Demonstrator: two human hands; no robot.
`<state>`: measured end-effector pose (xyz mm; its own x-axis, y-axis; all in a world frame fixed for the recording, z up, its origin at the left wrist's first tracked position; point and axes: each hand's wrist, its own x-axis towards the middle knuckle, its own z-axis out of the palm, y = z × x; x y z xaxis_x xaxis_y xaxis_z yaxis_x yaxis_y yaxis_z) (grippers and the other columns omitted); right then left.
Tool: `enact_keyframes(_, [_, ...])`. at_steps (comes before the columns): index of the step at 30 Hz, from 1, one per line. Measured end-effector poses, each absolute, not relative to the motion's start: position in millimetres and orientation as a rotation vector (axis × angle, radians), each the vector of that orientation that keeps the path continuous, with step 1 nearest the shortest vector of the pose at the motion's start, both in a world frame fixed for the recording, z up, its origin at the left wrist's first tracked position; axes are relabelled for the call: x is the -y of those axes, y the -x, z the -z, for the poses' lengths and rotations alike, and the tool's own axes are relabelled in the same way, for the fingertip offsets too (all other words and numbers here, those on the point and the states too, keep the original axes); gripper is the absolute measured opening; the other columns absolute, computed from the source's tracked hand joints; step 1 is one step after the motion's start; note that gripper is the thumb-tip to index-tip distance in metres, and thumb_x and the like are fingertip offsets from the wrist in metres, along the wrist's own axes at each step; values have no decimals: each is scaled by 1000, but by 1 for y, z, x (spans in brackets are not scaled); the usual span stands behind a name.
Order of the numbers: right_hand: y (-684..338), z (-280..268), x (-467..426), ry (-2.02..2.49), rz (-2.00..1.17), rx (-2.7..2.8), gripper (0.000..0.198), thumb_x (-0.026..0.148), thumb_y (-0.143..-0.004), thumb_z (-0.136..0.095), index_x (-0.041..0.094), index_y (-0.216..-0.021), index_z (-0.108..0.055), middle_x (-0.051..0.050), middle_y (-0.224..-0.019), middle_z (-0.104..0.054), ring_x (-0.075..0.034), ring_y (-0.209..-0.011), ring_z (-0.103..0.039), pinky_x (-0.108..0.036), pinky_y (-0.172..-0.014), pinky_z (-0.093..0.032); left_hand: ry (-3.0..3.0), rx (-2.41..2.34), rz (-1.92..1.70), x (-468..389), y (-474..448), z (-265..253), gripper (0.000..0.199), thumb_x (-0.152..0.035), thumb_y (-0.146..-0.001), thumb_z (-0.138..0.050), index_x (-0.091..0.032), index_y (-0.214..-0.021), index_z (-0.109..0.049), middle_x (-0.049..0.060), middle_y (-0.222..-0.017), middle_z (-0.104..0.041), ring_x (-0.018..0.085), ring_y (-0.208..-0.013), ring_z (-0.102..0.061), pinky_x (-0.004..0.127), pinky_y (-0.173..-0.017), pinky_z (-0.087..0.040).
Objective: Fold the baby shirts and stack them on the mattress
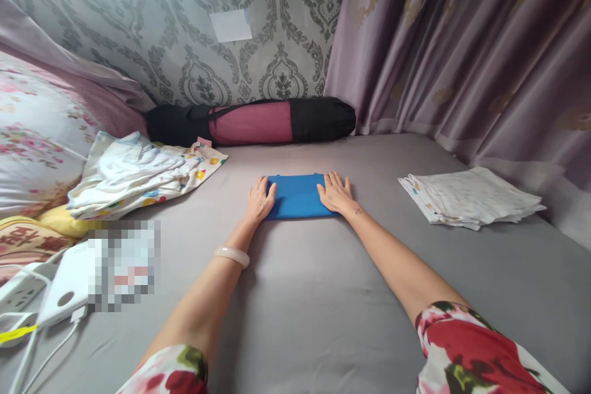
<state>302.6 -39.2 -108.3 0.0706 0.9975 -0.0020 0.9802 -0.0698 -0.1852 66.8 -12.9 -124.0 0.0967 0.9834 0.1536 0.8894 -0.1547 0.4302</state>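
A folded piece of blue cloth (296, 197) lies flat on the grey bed sheet in the middle of the head view, shaped as a neat rectangle. My left hand (261, 198) rests at its left end, fingers stretched forward and thumb on the cloth. At the right end my right hand (337, 193) lies flat, its fingers apart and its thumb pointing inward over the blue fabric. Both hands touch the cloth and press down at its sides; neither is closed around it. Parts of the two short edges are hidden under the hands.
A black and maroon long bag (252, 122) lies along the wall. Stacked white printed cloths (471, 197) sit right, a rumpled pile of light cloths (148, 172) left. Near left are a white device (69, 283), cables and a power strip (25, 292). Curtains (415, 43) hang right.
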Motion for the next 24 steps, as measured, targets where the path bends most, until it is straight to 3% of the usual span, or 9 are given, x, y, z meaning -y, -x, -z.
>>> enact_keyframes(9, [-288,116,38,2158,-149,2059,63,39,-100,-19,3,-151,-26,-14,-159,-21,-24,-147,-14,-42,-119,-12,-2259,-1831,-660,37,-43,129,50,-39,-100,-29,-14,-141,-44,12,-150,-43,21,-143,-34,39,-118,-27])
enact_keyframes(19, [-264,108,41,2123,-41,2066,61,36,-99,-22,1,-150,-29,-17,-159,-21,-27,-147,-13,-50,-118,-5,-2302,-1738,-752,36,-38,133,43,-36,-99,-35,-17,-135,-48,10,-141,-53,20,-132,-47,36,-113,-35])
enact_keyframes(24, [-227,110,49,2017,-173,2161,63,38,-100,-20,3,-151,-27,-15,-160,-19,-25,-148,-11,-46,-119,-6,-2323,-1708,-762,40,-39,131,42,-34,-98,-36,-16,-133,-49,11,-140,-54,20,-131,-48,35,-111,-37])
